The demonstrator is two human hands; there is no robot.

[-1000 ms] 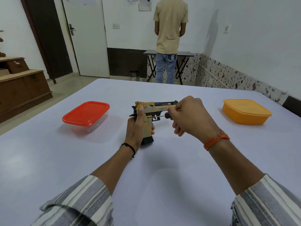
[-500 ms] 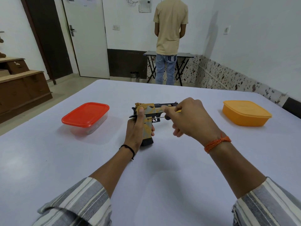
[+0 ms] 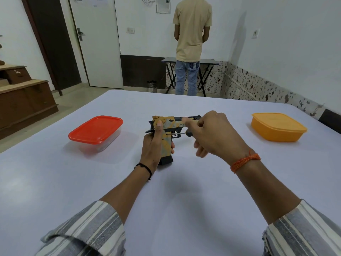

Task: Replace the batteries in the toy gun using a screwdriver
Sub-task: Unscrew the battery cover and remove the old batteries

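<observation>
My left hand (image 3: 154,147) reaches forward at centre, fingers curled round the toy gun (image 3: 167,130), thumb up along its back. My right hand (image 3: 212,133) sits just to its right, fingertips pinching the screwdriver (image 3: 186,133), lower fingers loosely spread.

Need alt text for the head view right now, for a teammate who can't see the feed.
The left hand grips a yellow toy gun upright on a white table, while the right hand holds a screwdriver with its tip at the gun's side. A red-lidded container sits left, an orange container right.
</observation>
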